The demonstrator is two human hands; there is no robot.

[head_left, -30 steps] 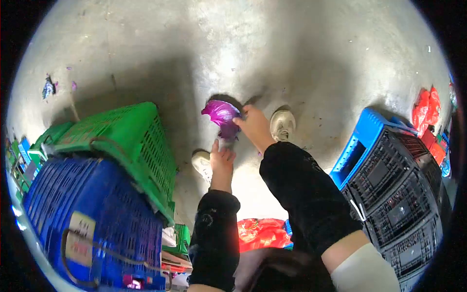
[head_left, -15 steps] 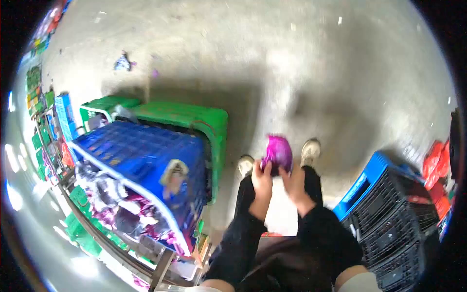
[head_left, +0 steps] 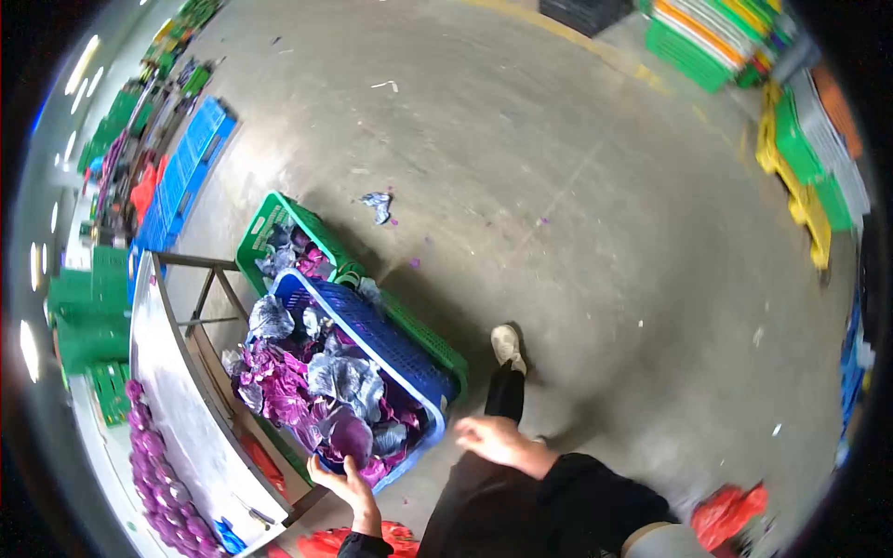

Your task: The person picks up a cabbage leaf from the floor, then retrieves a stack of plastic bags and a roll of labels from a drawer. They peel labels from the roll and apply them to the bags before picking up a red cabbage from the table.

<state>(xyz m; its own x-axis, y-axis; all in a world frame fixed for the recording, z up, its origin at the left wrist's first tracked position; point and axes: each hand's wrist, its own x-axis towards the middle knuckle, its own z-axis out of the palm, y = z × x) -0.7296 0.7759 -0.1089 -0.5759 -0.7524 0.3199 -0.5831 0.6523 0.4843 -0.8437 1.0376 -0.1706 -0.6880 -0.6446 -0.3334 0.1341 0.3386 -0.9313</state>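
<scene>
My left hand is at the near corner of a blue crate, fingers spread apart. Right at its fingertips is a cupped purple cabbage leaf, lying on the heap in the crate. Purple and grey-blue cabbage leaves fill this crate up to its rim. My right hand hovers to the right of the crate, over my dark clothing, its fingers loosely bent with nothing visible in them.
A green crate with more leaves stands behind the blue one. On the left, a metal table carries a row of purple cabbages. Red plastic bags lie on the floor. Stray leaf scraps lie farther off.
My hands have parted; earlier both held a purple cabbage between my feet. My left hand is now at the blue crate, and the view has turned, showing the crate's contents and the table.
</scene>
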